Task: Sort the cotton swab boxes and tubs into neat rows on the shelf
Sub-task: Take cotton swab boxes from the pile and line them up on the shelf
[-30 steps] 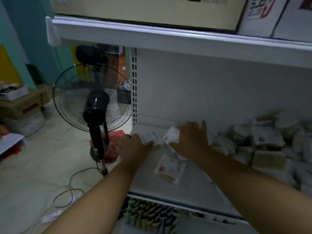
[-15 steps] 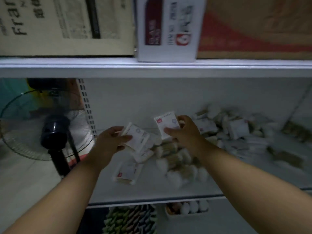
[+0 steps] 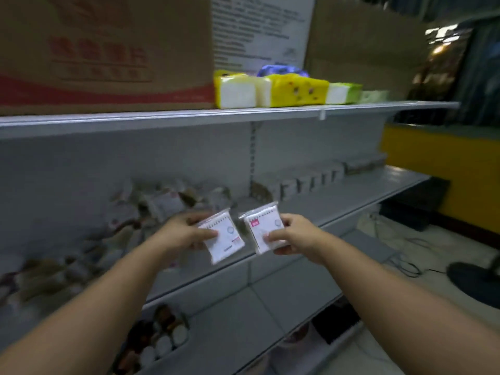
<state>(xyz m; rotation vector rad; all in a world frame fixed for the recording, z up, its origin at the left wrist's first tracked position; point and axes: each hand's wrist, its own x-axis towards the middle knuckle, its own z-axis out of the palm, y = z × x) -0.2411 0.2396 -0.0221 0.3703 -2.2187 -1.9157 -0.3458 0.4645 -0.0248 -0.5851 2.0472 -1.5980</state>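
**Above the middle shelf, a swab pack in each hand**

Over the front edge of the grey middle shelf, you are holding two flat cotton swab packs in the air, side by side and just apart. On the left, the left pack is tilting with its top edge leaning toward the left and its lower corner pointing down and to the right; its long axis is running from upper left to lower right, printed face toward you. Beside it, the right pack is standing nearer upright, leaning slightly the same way, with a pink label at its top left corner.

Behind the packs, a loose heap of swab packs is lying on the shelf, blurred. Farther right a row of small white boxes is standing along the back wall. Up above, a brown carton and yellow-wrapped tissue packs are sitting on the upper shelf. At the far right a yellow wall is showing, with cables on the pale floor.

Your left hand is closing on the left pack, thumb across its face. Your right hand is gripping the right pack at its lower right side, thumb on the front.
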